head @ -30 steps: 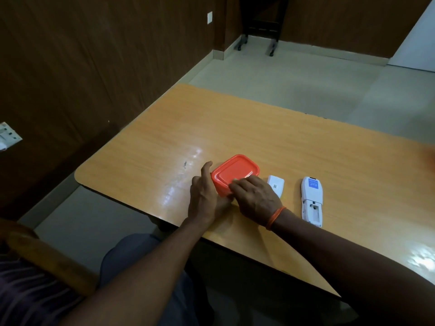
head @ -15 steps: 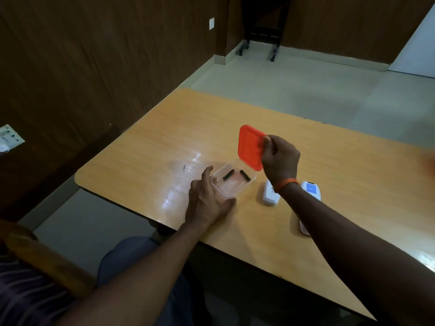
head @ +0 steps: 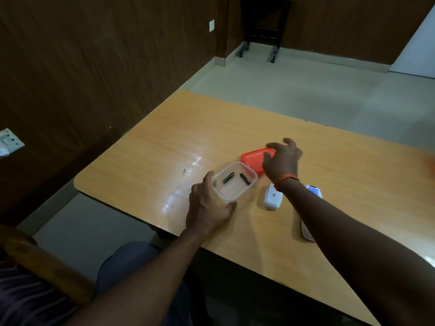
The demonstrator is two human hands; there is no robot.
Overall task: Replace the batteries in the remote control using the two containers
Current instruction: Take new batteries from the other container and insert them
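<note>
Head view: left hand [head: 208,205] grips clear container [head: 234,181] holding two batteries [head: 228,177].

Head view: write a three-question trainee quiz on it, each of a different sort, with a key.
1. True or false: the orange lid is sealed on the clear container.
2. How many batteries lie inside the container?
3. Which hand grips the container? A) left hand B) right hand C) neither

Key: 1 false, it lies on the table behind the container; 2 two; 3 A.
</note>
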